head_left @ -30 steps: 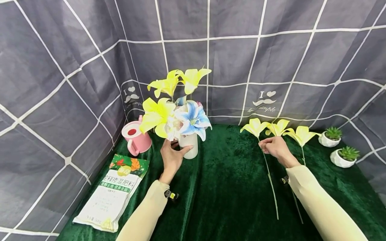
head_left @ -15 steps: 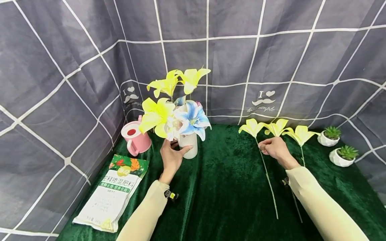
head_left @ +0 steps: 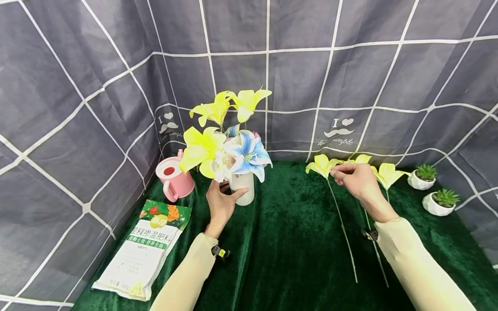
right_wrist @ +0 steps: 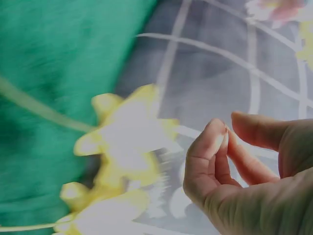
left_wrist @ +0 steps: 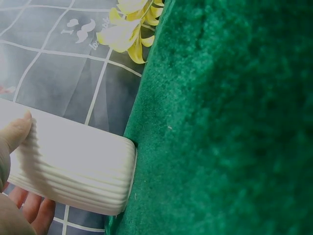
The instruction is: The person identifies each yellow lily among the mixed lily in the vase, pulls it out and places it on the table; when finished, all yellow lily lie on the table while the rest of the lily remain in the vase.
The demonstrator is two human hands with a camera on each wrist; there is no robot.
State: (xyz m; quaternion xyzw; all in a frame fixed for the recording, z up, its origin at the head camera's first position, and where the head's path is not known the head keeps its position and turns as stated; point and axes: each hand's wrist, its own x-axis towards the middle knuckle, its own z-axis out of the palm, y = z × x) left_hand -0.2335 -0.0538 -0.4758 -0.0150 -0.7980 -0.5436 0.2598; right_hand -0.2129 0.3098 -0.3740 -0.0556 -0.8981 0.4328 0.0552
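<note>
My left hand [head_left: 220,203] grips a white ribbed vase [head_left: 244,190], thumb on one side and fingers round the other, as the left wrist view also shows of the vase [left_wrist: 78,161]. Yellow lilies [head_left: 202,149], a blue-white lily [head_left: 250,152] and pale blooms stand in it. On the right, my right hand [head_left: 359,179] hovers beside a yellow lily [head_left: 322,165] lying on the cloth. Its fingers are loosely bent with the thumb slightly apart, and nothing is between them in the right wrist view. Two more yellow lilies, one of them [head_left: 389,175] near the wrist, lie alongside, partly hidden.
Left of the vase stand a pink watering can [head_left: 177,179] and a white-green fertilizer bag [head_left: 144,250]. Small potted succulents [head_left: 422,177] sit at the right edge. Green velvet cloth [head_left: 289,242] covers the table, with a grey gridded curtain [head_left: 297,77] behind and at the sides.
My right hand has let go of the leftmost yellow lily's stem and risen slightly off it. That lily has shifted a little left. My left hand keeps its grip on the vase.
</note>
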